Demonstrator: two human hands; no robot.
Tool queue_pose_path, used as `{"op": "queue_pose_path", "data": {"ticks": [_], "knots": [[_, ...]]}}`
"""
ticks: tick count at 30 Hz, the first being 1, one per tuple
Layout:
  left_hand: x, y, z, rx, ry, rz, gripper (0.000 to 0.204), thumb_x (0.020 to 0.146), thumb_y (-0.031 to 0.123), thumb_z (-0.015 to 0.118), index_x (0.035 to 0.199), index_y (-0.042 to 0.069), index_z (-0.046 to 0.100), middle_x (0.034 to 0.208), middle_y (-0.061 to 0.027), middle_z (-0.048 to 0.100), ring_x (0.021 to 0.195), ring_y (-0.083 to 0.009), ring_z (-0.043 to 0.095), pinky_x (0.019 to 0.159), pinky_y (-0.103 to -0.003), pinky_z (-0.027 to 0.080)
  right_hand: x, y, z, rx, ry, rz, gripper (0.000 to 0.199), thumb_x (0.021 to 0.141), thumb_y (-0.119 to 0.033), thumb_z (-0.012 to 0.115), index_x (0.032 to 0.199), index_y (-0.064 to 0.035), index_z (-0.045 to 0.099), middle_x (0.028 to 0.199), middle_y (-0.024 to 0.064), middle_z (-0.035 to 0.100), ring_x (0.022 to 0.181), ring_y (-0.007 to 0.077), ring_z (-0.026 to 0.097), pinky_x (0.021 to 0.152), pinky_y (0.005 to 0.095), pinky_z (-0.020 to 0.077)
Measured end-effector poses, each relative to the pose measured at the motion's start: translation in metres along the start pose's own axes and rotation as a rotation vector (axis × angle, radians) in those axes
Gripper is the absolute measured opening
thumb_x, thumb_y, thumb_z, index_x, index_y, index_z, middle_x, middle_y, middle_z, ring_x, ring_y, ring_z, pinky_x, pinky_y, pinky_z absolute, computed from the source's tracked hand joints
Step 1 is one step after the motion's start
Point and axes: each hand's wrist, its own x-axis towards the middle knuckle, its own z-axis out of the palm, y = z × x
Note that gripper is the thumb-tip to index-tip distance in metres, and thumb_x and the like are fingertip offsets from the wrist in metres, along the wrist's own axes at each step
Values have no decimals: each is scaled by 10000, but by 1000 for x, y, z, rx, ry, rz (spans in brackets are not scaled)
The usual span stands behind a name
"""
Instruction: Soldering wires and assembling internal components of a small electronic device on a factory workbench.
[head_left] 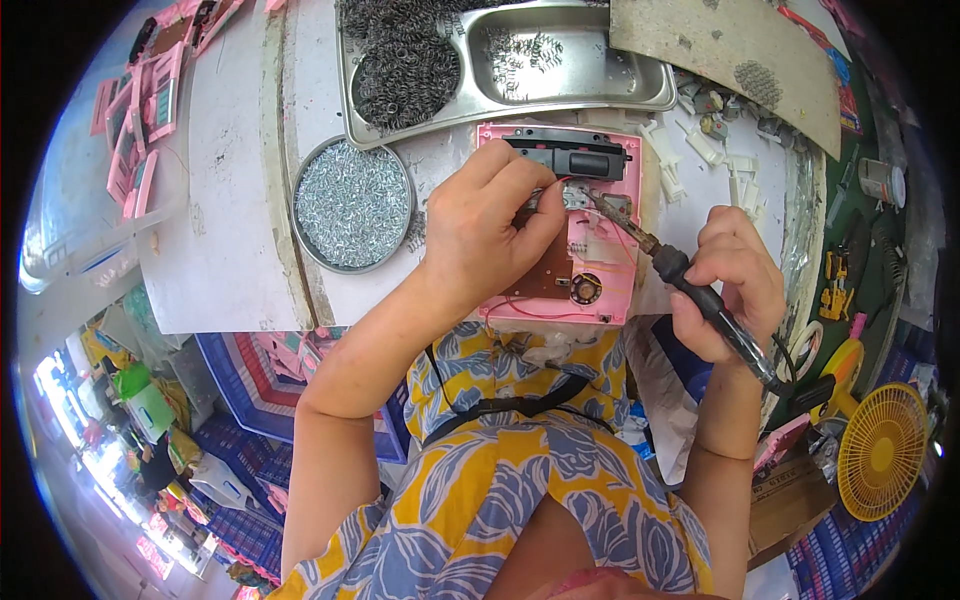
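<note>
A pink plastic casing (625,275) lies open on the bench before me, with a brown circuit board (548,272), a small round part (586,289) and thin red wires in it. Across its far end sits a black plastic module (590,163). My left hand (492,215) is over the casing's left half, thumb and forefinger pinched on a thin red wire (566,181). In my right hand (740,275) is a soldering iron (672,264), held by its dark handle. Its tip points left to the metal parts by my left fingertips; whether they touch, I cannot tell.
Left of the casing stands a round dish of small screws (353,205). A metal tray (560,100) with dark springs lies beyond it. White plastic parts (740,170) are at the right, pink parts (145,120) at the far left. A yellow fan (882,452) stands at the lower right.
</note>
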Motion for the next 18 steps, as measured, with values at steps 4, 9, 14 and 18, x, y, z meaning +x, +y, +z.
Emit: {"op": "queue_pose_path", "data": {"ticks": [4,9,14,18], "knots": [[0,0,0,2,-1,3,107,784,19,756,824,63,666,746,-64,567,591,-221,577,513,-342,468,-4,2,-3,18,5,16,218,684,-55,744,863,-36,621,684,48,537,653,213,483,575,311,383],[0,0,1,5,3,3,109,784,23,760,825,63,668,744,-65,564,587,-222,572,509,-345,464,-4,4,-4,24,8,15,219,689,-54,743,870,-33,621,680,48,536,661,210,480,571,307,379],[0,-1,0,20,-4,19,116,778,25,772,834,59,675,748,-64,572,593,-224,579,512,-342,471,-4,3,-5,32,18,31,218,693,-57,740,873,-31,620,677,47,535,662,209,480,568,303,376],[1,1,-2,18,-26,37,75,830,-35,745,856,15,695,761,-53,594,577,-125,578,505,-258,460,-3,4,-4,27,17,20,217,687,-52,737,867,-27,619,672,46,528,654,208,477,565,305,376]]}}
